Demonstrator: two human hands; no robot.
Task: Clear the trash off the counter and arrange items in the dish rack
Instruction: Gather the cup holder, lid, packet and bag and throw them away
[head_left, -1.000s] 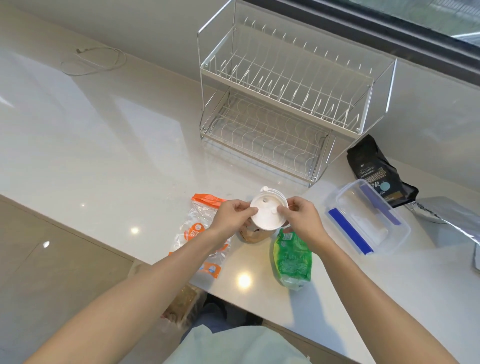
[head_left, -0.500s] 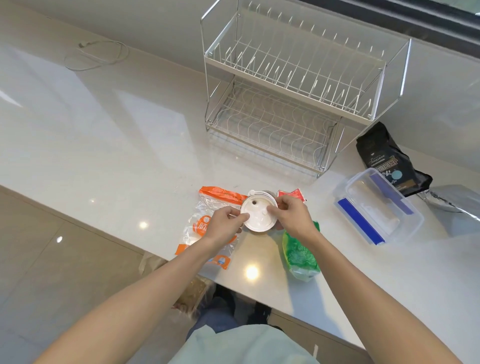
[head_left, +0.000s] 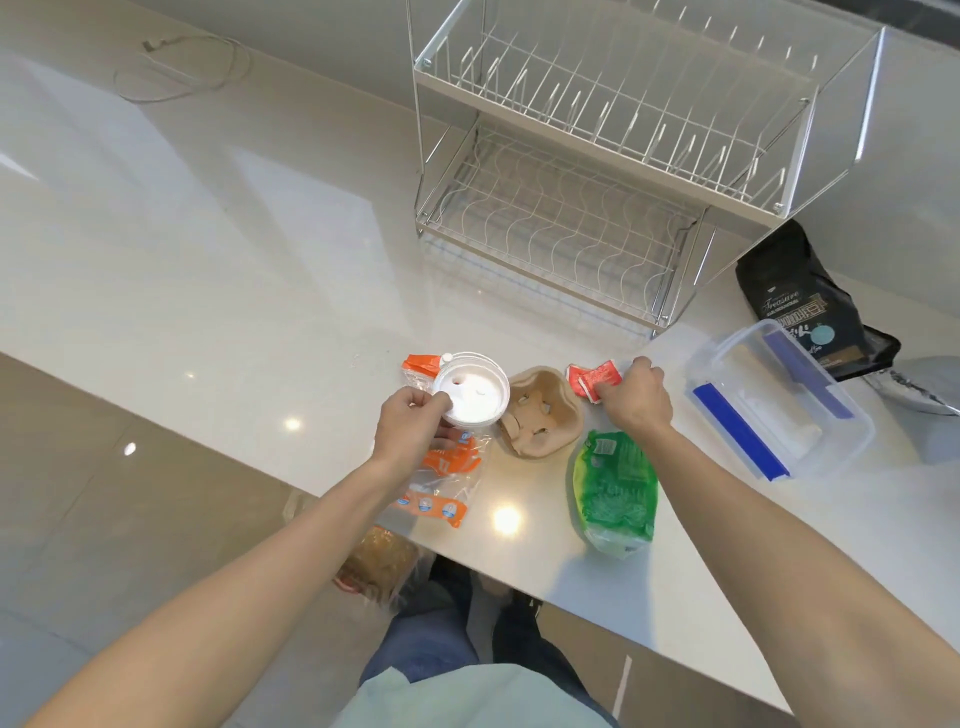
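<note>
My left hand (head_left: 410, 428) grips a white round plastic lid (head_left: 474, 391) by its near rim, above an orange and clear plastic bag (head_left: 441, 478). Just right of the lid a brown pulp cup carrier (head_left: 543, 410) lies on the counter (head_left: 234, 260). My right hand (head_left: 636, 397) pinches a red sauce packet (head_left: 595, 376) right of the carrier. A green snack bag (head_left: 615, 491) lies under my right wrist. The white two-tier dish rack (head_left: 597, 171) stands at the back with nothing on either tier.
A clear lidded container with blue clips (head_left: 779, 400) sits at the right. Behind it lie a black coffee bag (head_left: 800, 306) and a silver foil bag (head_left: 919, 384). A white cable (head_left: 182, 67) coils at the far left. A bag with brown contents (head_left: 379, 564) stands on the floor below the counter edge.
My left hand has carried the lid off to the left, uncovering the brown carrier. My right hand let go of the lid and moved right onto the red packet.
</note>
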